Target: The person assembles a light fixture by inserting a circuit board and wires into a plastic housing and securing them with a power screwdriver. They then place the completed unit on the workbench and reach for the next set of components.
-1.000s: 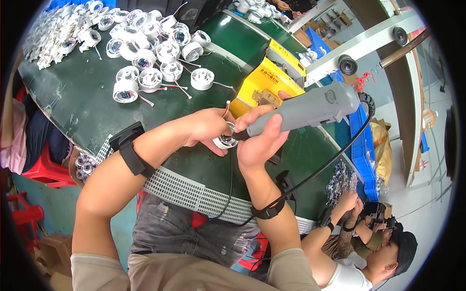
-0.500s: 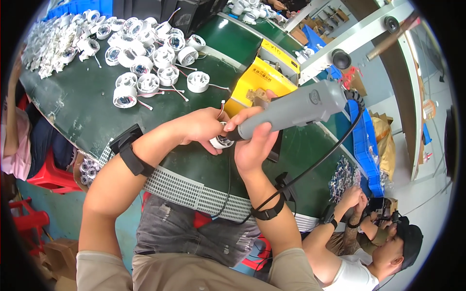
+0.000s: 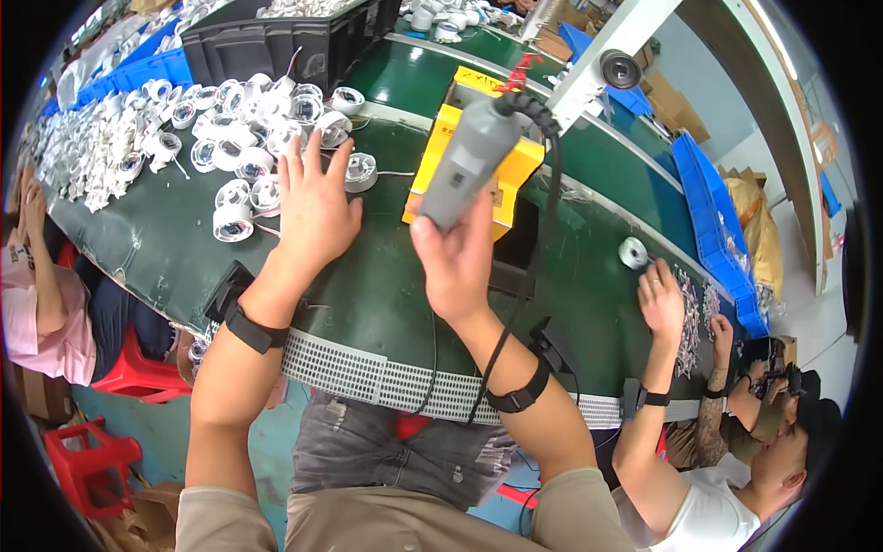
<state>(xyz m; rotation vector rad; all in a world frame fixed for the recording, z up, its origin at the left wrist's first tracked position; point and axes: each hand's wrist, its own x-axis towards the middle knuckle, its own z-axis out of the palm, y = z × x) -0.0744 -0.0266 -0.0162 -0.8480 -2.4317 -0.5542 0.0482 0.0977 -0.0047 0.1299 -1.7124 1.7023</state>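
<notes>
- Across a long dark-green workbench [image 3: 368, 322], working near a bright-yellow box-shaped machine [image 3: 522, 164].
- Just parting the left hand [image 3: 317, 207] from the right hand [image 3: 457, 276], lifting a grey cylindrical corded tool [image 3: 469, 161] off a white round part; apparently ending contact between them.
- Reaching far left, spreading left fingers over white round plastic housings [image 3: 233, 223], leaving unclear whether touching any.
- Gripping the tool's near end between right thumb and fingers, holding it before the yellow machine.
- Slanting its long axis near-left to far-right, pointing the corded end far; hiding the tip.
</notes>
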